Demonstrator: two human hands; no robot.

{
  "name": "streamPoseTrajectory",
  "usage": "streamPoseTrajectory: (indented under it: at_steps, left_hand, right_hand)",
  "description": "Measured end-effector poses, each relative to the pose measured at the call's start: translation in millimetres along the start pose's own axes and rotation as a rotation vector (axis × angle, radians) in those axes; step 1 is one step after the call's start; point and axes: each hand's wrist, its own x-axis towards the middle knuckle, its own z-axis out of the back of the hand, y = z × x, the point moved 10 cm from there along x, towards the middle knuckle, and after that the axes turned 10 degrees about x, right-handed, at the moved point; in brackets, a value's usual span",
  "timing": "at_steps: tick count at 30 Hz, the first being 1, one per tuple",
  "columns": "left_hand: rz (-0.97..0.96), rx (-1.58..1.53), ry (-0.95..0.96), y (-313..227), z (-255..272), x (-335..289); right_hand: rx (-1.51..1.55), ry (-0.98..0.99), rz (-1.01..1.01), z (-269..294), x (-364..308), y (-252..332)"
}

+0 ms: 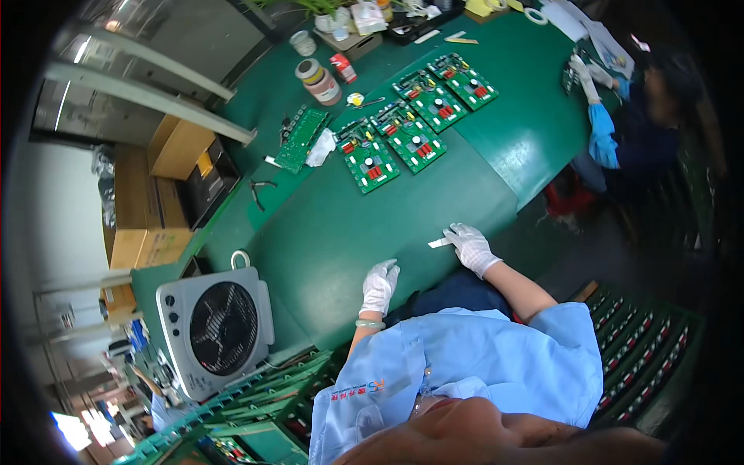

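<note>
My right hand (pixel 471 248), in a white glove, rests at the near edge of the green table (pixel 341 225). Its fingers are closed on a short, flat white strip (pixel 439 242) that points left; I cannot make out its exact kind. Left of it lies my left hand (pixel 380 287), also white-gloved, on the table with loosely bent fingers and nothing visible in them. Beyond my hands stand several green circuit boards in a row, among them a near one (pixel 370 167) and a far one (pixel 469 84), each carrying red and white components.
At the left stand a grey box fan (pixel 221 329) and cardboard boxes (pixel 143 209). Pliers (pixel 260 194), another circuit board (pixel 304 139), a crumpled white cloth (pixel 321 147) and a jar (pixel 318 82) lie farther back. A co-worker's gloved hands (pixel 585 77) hold something dark at the far right.
</note>
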Motion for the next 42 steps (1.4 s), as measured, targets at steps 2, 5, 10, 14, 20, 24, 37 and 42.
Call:
streamPoseTrajectory:
  at_steps: [2,5,10,14,20,24,37,42]
  left_hand:
    - [0.018,0.024,0.108,23,-25,-12]
    - [-0.001,0.01,0.17,59,-44,-30]
    - [-0.051,-0.104,0.251,63,-50,-33]
    - [-0.124,0.083,0.245,44,-51,-28]
    - [-0.643,0.446,0.062,-61,-43,-33]
    - [-0.733,0.584,0.139,-83,-87,-19]
    - [-0.371,0.935,0.506,-87,-124,14]
    - [-0.461,0.885,0.322,-29,-139,11]
  right_hand:
    - [-0.015,0.016,-0.098,-14,12,-1]
    - [-0.089,0.033,-0.155,-25,17,-5]
    - [-0.129,0.182,-0.201,-38,22,0]
    - [-0.088,0.186,-0.817,-98,20,-35]
    - [0.166,-0.256,-0.347,-18,1,-8]
    - [0.415,-0.612,-0.805,-14,-122,-59]
    - [0.592,-0.954,-2.599,-290,-633,-116]
    - [1.091,-1.461,-2.447,-321,-609,-136]
